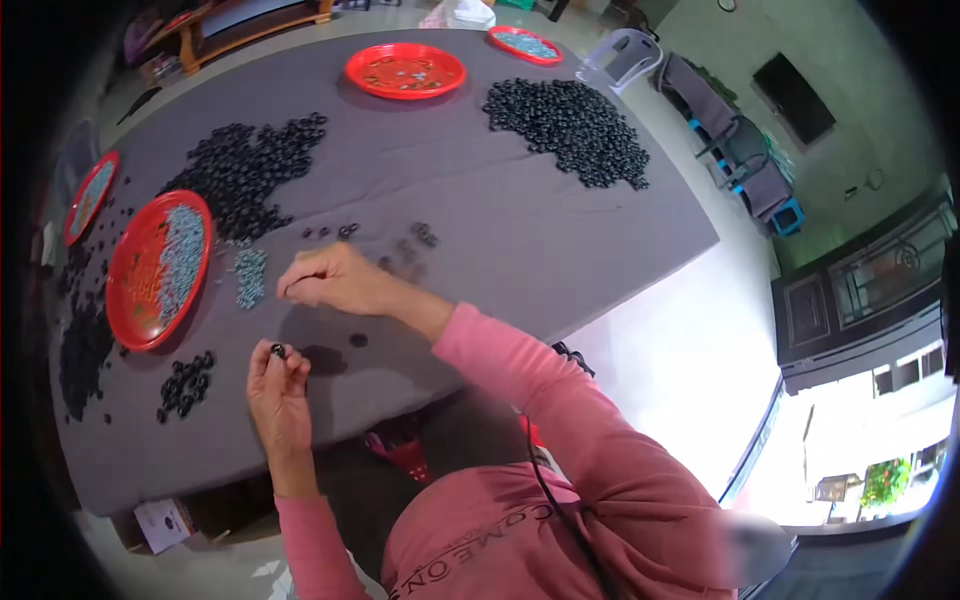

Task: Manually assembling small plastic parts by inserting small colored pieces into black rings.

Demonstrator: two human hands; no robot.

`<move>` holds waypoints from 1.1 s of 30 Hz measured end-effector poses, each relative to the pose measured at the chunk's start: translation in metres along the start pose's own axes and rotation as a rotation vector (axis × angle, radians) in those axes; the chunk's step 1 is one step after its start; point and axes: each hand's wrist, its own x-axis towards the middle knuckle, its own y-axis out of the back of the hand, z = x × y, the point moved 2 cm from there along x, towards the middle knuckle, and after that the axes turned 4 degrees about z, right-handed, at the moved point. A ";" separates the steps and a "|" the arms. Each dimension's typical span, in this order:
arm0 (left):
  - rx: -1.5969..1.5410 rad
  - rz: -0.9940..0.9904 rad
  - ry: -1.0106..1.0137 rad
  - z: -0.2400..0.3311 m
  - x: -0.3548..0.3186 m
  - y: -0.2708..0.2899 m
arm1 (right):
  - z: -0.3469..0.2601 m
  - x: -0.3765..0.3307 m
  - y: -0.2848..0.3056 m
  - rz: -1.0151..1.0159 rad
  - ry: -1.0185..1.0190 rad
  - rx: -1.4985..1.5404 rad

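Note:
My left hand (280, 395) is raised over the near edge of the table. Its thumb and fingers pinch a small round black piece (278, 350). My right hand (338, 280) hovers just beyond it, thumb and fingertips pressed together; whatever they hold is too small or hidden to tell. Beside the right hand lies a small pile of grey-blue bits (250, 277). A red tray (118, 290) left of it holds more such bits. Close to my left hand is a small heap of black pieces (186, 386). One black piece (358, 340) lies alone nearby.
A grey cloth covers the table (480, 220). Large heaps of black pieces lie at the far left (255, 170) and far right (570, 130). Red trays stand at the back (405, 92), the far corner (525, 57) and the left edge (112, 165). A plastic chair (625, 60) stands beyond.

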 end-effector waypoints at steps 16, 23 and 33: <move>-0.016 -0.015 -0.008 0.001 -0.001 -0.001 | 0.002 0.001 0.007 0.067 -0.080 0.149; -0.012 0.006 -0.011 0.001 -0.001 0.000 | 0.007 0.002 0.008 0.055 -0.082 0.187; -0.012 0.028 -0.012 0.001 -0.001 -0.004 | 0.004 0.002 0.008 0.051 -0.082 0.205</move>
